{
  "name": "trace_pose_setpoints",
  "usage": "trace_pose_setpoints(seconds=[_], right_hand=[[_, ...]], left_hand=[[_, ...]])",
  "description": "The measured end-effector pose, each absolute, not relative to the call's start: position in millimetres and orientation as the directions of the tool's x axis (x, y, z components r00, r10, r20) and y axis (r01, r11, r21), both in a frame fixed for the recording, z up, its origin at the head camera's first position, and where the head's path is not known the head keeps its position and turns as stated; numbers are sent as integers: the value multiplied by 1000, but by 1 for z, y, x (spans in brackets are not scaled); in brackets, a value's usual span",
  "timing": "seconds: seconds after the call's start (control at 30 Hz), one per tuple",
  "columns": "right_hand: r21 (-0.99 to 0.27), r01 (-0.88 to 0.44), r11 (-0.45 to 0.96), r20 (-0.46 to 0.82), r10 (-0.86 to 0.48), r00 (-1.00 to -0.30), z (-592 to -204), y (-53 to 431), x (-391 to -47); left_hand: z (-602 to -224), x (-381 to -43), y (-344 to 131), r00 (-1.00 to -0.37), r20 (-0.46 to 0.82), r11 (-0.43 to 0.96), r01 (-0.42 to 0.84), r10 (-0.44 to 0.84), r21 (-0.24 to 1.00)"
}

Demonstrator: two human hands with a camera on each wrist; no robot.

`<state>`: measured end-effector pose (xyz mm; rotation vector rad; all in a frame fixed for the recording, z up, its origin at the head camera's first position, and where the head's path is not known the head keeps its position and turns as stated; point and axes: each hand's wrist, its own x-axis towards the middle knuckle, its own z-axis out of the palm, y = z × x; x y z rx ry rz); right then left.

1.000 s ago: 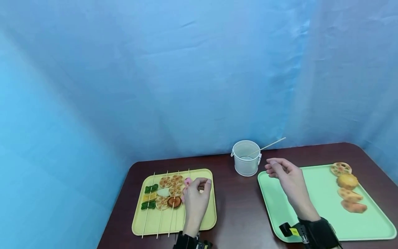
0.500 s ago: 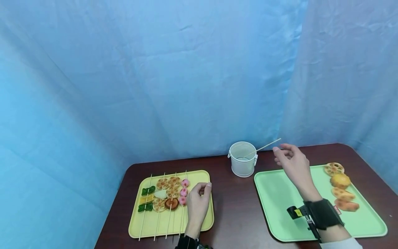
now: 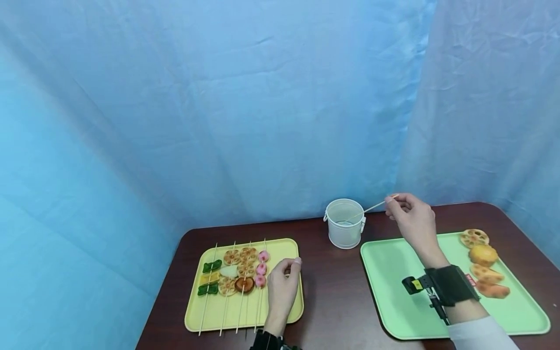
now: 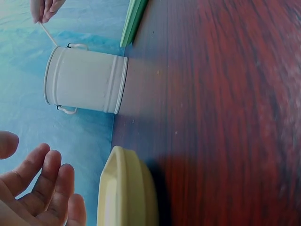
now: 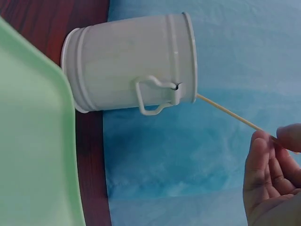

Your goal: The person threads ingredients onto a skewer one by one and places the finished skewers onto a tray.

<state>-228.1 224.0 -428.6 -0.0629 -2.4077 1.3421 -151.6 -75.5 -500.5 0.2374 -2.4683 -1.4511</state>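
Note:
A white bucket (image 3: 344, 236) with small side handles stands at the back of the table. One thin wooden skewer (image 3: 373, 208) leans out over its right rim, its lower end inside. My right hand (image 3: 414, 226) pinches the skewer's upper end between thumb and fingers, clear in the right wrist view. Over the right side of the yellow tray (image 3: 286, 249) hovers my left hand (image 3: 282, 289), fingers loosely bent and holding nothing. Beside it, pink round pieces (image 3: 261, 269) sit on a skewer. More skewers to the left carry lotus root slices (image 3: 248, 253), a mushroom (image 3: 244, 285) and green pieces (image 3: 212, 266).
A large green tray (image 3: 389, 277) lies on the right under my right forearm. Along its right side are a lotus root slice (image 3: 474, 238), a yellow rounded piece (image 3: 483, 254) and brownish pieces (image 3: 493, 290). Blue cloth (image 3: 280, 121) hangs behind the dark table (image 3: 325, 291).
My right hand has moved up and back from above the green tray to the skewer's end and now pinches it. The left hand has shifted slightly right, uncovering the pink pieces.

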Motion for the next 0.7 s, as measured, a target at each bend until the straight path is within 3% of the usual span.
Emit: trace_pose_setpoints(seconds=[0.37,0.53,0.7], right_hand=[[-933,-157,324,274,354,-894,-416,241,-200],[-976,-217,29,205,471,-858,-410,250,-180],[-906,-320,-276,158,481,-862,-410,249,-165]], left_hand=[[-498,-149,-74,-958,131,462,-2,-256,887],[-497,-148,-74,-959,124,455,-6,-256,891],[-493,-148,-74,-963,119,426,6,-240,905]])
